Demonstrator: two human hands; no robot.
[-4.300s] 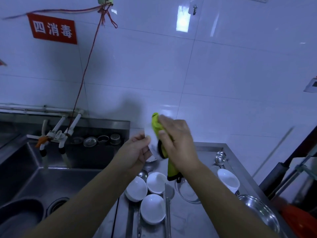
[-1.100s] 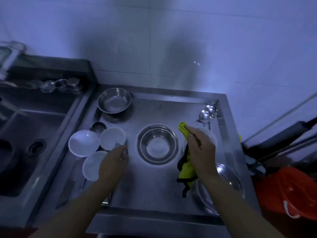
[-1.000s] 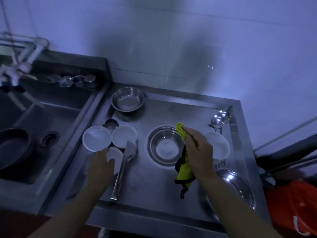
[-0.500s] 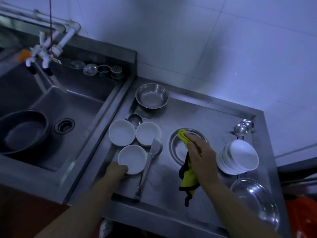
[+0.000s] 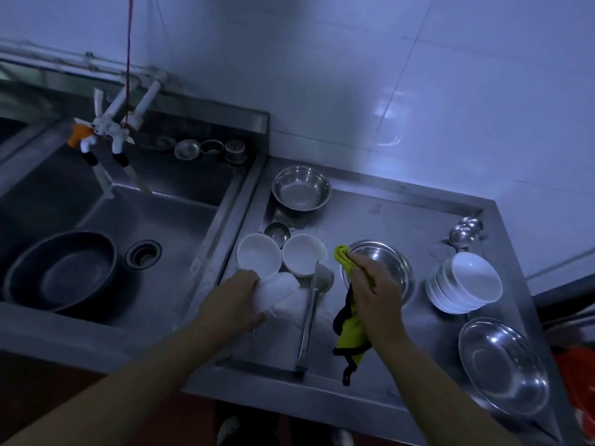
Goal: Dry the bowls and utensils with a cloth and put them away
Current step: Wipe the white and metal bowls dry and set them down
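My left hand [image 5: 234, 302] grips a small white bowl [image 5: 277, 291], tilted on its side just above the steel counter [image 5: 399, 217]. My right hand [image 5: 375, 292] is closed on a yellow-green cloth [image 5: 349, 320] that hangs down over the counter. Two more white bowls [image 5: 259, 257] [image 5: 304, 254] stand behind the lifted one. Metal tongs [image 5: 310, 313] lie between my hands. A stack of white bowls [image 5: 465, 283] sits to the right, with two ladles [image 5: 463, 235] behind it.
Steel bowls stand at the back [image 5: 301, 191], under my right hand [image 5: 391, 265] and at the front right [image 5: 504, 365]. A small steel cup [image 5: 277, 231] sits behind the white bowls. The sink [image 5: 96, 217] on the left holds a dark basin [image 5: 61, 272]; taps [image 5: 106, 130] hang over it.
My left hand closed on the nearest white bowl and tipped it up off the counter. The right hand stayed over the steel bowl with the cloth. The view shifted left.
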